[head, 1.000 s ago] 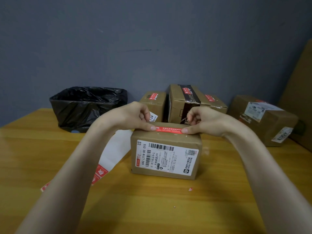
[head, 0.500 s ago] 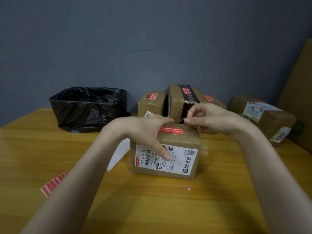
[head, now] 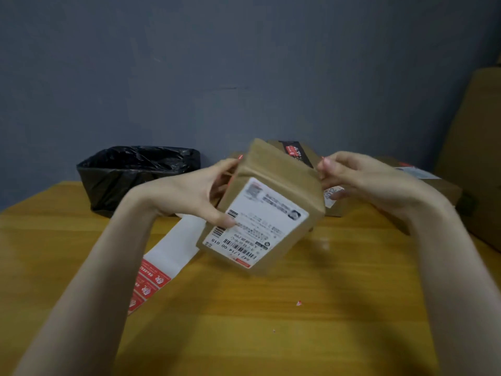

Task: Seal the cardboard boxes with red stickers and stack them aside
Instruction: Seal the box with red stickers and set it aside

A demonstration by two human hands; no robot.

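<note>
Now the cardboard box (head: 260,213) has left the table (head: 271,321), where it stood a moment ago with its red sticker pressed on. It is lifted and tilted in the centre of the frame. The left hand (head: 195,194) grips its left side, thumb on the label. The right hand (head: 360,180) is at its upper right edge, but blur hides whether it holds. Sealing seems done; I judge that stacking beside the back boxes (head: 295,153) comes next.
</note>
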